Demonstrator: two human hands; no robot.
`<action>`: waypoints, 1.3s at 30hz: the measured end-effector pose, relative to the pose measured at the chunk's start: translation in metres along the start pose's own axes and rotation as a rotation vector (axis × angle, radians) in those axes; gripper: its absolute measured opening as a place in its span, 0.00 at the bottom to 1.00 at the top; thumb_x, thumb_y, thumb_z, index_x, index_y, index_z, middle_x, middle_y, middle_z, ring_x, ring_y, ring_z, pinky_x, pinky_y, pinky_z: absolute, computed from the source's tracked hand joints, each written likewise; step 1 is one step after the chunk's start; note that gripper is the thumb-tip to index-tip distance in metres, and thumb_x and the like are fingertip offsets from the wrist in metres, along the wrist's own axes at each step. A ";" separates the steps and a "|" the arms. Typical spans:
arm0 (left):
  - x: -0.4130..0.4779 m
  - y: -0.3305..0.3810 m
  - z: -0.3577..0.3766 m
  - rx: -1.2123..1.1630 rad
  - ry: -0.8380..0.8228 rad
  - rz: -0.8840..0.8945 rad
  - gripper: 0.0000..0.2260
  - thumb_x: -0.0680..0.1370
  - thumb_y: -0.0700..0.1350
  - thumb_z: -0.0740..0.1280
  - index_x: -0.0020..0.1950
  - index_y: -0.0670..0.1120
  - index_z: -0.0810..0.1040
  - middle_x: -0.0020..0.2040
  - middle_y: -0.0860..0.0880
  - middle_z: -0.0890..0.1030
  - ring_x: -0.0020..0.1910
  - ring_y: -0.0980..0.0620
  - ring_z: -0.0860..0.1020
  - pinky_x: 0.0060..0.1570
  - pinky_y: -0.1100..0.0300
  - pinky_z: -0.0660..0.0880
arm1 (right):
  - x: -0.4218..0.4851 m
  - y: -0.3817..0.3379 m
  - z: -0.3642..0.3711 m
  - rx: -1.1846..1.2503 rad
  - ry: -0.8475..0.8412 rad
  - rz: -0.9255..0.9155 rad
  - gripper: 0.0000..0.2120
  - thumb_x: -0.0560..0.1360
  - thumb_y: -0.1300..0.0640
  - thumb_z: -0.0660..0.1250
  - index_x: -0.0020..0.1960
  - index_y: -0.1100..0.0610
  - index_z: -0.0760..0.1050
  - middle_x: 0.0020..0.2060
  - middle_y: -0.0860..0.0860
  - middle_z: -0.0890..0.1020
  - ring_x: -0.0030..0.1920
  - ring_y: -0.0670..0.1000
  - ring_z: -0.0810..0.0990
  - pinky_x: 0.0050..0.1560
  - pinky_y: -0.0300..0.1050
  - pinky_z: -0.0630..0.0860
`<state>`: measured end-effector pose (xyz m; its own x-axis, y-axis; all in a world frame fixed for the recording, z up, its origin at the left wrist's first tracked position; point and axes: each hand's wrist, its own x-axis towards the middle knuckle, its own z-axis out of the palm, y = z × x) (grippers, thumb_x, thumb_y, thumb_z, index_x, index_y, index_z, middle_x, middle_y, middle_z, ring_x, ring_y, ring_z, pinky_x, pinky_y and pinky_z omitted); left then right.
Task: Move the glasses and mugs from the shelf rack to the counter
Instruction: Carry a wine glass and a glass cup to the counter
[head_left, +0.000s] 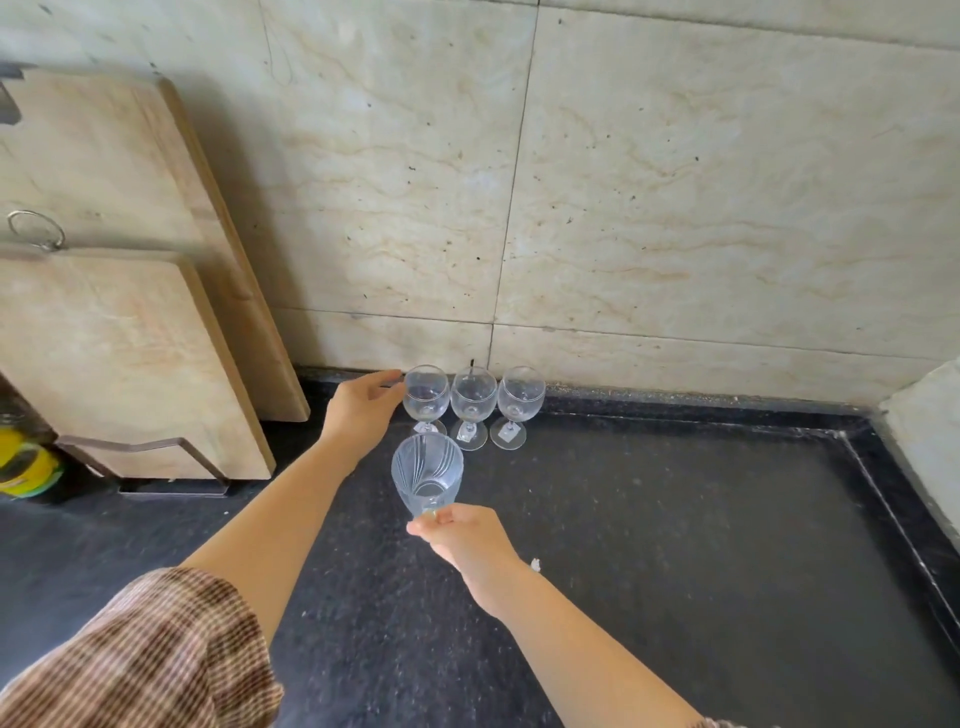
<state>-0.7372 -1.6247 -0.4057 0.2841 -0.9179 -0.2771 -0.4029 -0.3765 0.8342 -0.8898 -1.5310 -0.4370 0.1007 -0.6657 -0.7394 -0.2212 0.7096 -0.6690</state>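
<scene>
yellow item (23, 465): sitting at the left edge, cut off by the frame and partly hidden behind the board stand (171, 467); hard to say what it is.
cutting boards (104, 364): two wooden ones leaning on the wall, upper left to mid left. The front one is overlapping the back one, and a metal ring (35, 230) is hanging at its top.
left hand (363, 410): reaching into centre frame, fingers loose and extended, gripping nothing. Its fingertips are sitting just beside the leftmost bowl; can't tell if they're touching.
wine glasses (472, 402): three standing upright in a row on the counter (675, 545), centre frame, against the wall. White stickers are showing on the feet, print too small to read.
etched glass (427, 475): sitting just below the row, mouth facing the camera. Fingers are hiding its stem and foot; can't tell if it's resting on the counter.
right hand (462, 535): pinching the etched glass at the bottom of its bowl, with the bowl sticking out above the fingertips.
</scene>
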 end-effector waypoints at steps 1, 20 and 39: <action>0.000 -0.001 -0.001 -0.011 -0.012 -0.002 0.18 0.77 0.52 0.66 0.67 0.50 0.77 0.58 0.47 0.82 0.55 0.48 0.79 0.54 0.52 0.78 | 0.002 0.002 0.006 0.041 0.005 -0.003 0.08 0.71 0.53 0.72 0.47 0.57 0.81 0.43 0.51 0.79 0.44 0.47 0.76 0.41 0.37 0.69; -0.020 -0.010 -0.005 -0.035 0.000 0.002 0.19 0.78 0.51 0.65 0.68 0.49 0.74 0.59 0.45 0.81 0.56 0.46 0.79 0.59 0.48 0.76 | -0.009 -0.006 0.022 0.004 0.065 -0.063 0.14 0.72 0.52 0.73 0.54 0.58 0.81 0.50 0.49 0.82 0.51 0.49 0.79 0.50 0.40 0.69; -0.324 -0.069 -0.089 0.256 0.336 -0.021 0.17 0.80 0.50 0.60 0.69 0.48 0.71 0.64 0.46 0.73 0.45 0.51 0.78 0.42 0.60 0.75 | -0.195 0.052 0.045 -0.837 0.042 -0.737 0.14 0.75 0.49 0.66 0.58 0.54 0.76 0.57 0.51 0.79 0.55 0.51 0.78 0.51 0.45 0.74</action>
<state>-0.7238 -1.2903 -0.3312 0.5457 -0.8335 -0.0865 -0.5849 -0.4528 0.6729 -0.8772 -1.3536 -0.3306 0.4471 -0.8783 -0.1691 -0.7065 -0.2308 -0.6691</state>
